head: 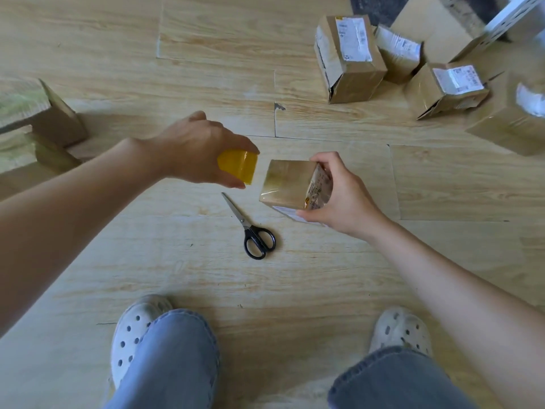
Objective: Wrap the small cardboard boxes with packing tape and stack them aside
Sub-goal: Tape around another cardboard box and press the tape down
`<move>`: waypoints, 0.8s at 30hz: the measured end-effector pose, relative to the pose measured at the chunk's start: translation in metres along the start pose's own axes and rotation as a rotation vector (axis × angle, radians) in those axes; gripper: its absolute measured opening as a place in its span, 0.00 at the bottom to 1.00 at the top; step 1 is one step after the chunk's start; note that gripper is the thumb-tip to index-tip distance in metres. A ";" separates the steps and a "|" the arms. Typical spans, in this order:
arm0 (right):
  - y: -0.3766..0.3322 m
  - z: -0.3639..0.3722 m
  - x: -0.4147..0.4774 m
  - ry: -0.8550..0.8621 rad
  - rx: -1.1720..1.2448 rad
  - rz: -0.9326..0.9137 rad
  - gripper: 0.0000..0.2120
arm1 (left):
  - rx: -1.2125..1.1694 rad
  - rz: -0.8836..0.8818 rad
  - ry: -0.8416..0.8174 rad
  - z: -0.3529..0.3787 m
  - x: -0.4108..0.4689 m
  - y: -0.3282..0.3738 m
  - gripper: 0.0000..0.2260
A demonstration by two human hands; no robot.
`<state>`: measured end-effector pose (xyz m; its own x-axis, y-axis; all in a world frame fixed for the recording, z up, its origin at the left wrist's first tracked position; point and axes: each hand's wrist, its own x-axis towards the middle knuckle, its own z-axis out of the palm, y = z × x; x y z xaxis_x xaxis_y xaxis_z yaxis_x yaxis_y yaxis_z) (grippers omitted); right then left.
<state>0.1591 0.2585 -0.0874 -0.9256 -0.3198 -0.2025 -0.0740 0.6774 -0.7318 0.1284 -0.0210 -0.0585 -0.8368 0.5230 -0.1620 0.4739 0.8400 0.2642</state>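
Jeans (pixel 177 358) and pale perforated clogs (pixel 132 329) fill the near edge, planted on a light wood-grain floor (pixel 295 276). Just beyond the feet, black-handled scissors (pixel 250 228) lie closed on the boards, blades pointing away and to the left.

Above the blade tips, both forearms reach forward. The left hand (pixel 194 149) is turned palm down with its fingers curled over a yellow-tinted roll of tape (pixel 237 166), the thumb on the near edge and the fingertips on the far edge, clamping it. The right hand (pixel 339 196) grips the small cardboard box (pixel 287 184) from its right side, with the thumb at the near lower corner and the fingers hooked over the far upper edge. Roll and box are near each other but apart.

The box is tilted. Its brown top face is glossy with clear film, and printed labels show on the right and lower faces. Whether it touches the floor cannot be told.

Further off, two more boxes (pixel 44 113) sit at the left edge. A cluster of cardboard boxes (pixel 351 57) with white shipping labels stands at the far right.
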 end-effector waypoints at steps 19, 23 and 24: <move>0.014 0.030 0.024 -0.043 0.192 -0.014 0.41 | -0.149 -0.225 0.065 0.034 -0.006 -0.032 0.27; 0.018 0.032 0.022 -0.073 0.200 -0.008 0.41 | -0.077 -0.190 0.032 0.040 -0.006 -0.030 0.31; 0.018 0.033 0.022 -0.075 0.198 -0.012 0.41 | -0.058 -0.185 0.017 0.042 -0.006 -0.030 0.31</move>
<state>0.1494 0.2421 -0.1266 -0.8941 -0.3808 -0.2358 -0.0033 0.5320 -0.8467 0.1306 -0.0430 -0.1056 -0.9128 0.3578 -0.1972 0.2955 0.9116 0.2859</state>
